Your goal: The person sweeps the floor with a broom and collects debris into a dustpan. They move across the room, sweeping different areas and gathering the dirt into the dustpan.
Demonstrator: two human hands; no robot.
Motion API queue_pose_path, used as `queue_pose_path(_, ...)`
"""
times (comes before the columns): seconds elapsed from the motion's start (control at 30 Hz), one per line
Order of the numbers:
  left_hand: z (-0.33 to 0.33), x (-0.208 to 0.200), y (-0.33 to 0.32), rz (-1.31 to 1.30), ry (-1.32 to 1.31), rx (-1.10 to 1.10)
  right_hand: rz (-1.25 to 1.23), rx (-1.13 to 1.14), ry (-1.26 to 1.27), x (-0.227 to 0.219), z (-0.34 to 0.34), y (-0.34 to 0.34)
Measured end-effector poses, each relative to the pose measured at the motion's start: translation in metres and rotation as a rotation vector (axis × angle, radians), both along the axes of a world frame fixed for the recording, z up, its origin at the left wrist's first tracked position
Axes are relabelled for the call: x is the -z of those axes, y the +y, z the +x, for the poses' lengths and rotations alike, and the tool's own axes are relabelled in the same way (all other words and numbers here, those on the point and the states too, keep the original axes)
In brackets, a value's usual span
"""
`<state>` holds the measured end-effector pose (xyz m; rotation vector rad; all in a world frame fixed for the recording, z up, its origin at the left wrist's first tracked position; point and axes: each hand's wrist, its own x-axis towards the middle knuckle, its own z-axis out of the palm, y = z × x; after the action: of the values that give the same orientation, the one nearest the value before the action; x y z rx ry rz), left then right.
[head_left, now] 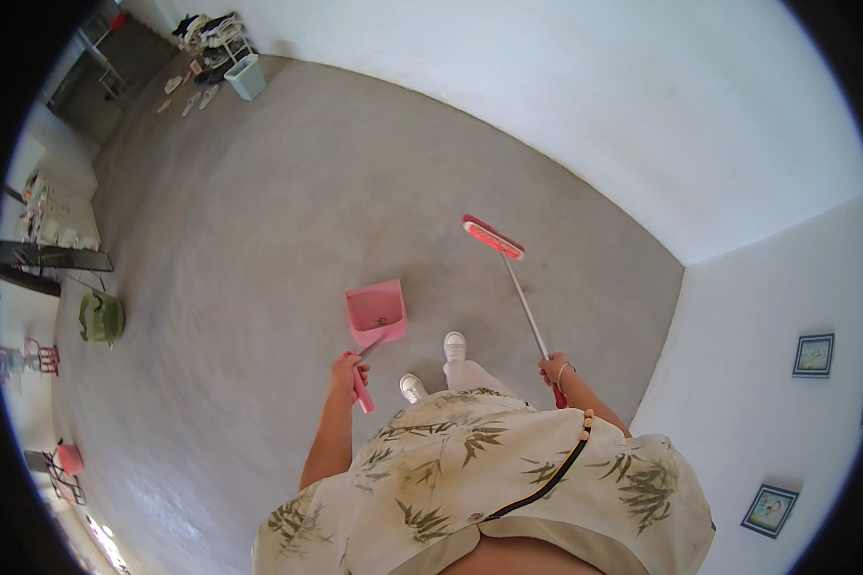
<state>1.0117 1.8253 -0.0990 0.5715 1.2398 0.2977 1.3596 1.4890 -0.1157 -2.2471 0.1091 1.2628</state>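
My left hand (347, 376) is closed round the pink handle of a dustpan. The pan part of this pink dustpan (378, 299) lies just ahead of my feet, with a small bit of dark debris (382, 322) in it. On the other side, my right hand (554, 368) grips the long pale stick of a broom, its red end showing below the fist. The red and white broom head (494, 237) is farther out, ahead and to the right of the dustpan, apart from it. Both tools slant away from my body.
Grey floor (240, 211) spreads out to the left and ahead. White walls (604, 115) close it off ahead and right, with two framed pictures (814, 356). A pale bin (245, 78) and shoes (192, 102) stand far left. A green bucket-like container (101, 317) is at left.
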Motion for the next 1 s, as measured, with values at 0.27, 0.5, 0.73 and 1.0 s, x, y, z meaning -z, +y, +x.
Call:
queue_pose_path(0.27,0.058,-0.019,0.026,-0.049,0.038,0.044,0.094,0.401,0.054,0.019,0.049,-0.014)
queue_pose_path(0.5,0.101,-0.011,0.027,-0.086,0.068,-0.033,0.084,0.642,0.412,0.084,0.128,0.017)
queue_pose_path(0.73,0.118,-0.02,0.019,-0.049,0.087,-0.111,0.302,0.741,0.68,0.12,0.106,0.205)
queue_pose_path(1.0,0.14,-0.029,0.023,0.027,0.178,0.0,0.613,0.614,1.008,0.101,0.157,0.281)
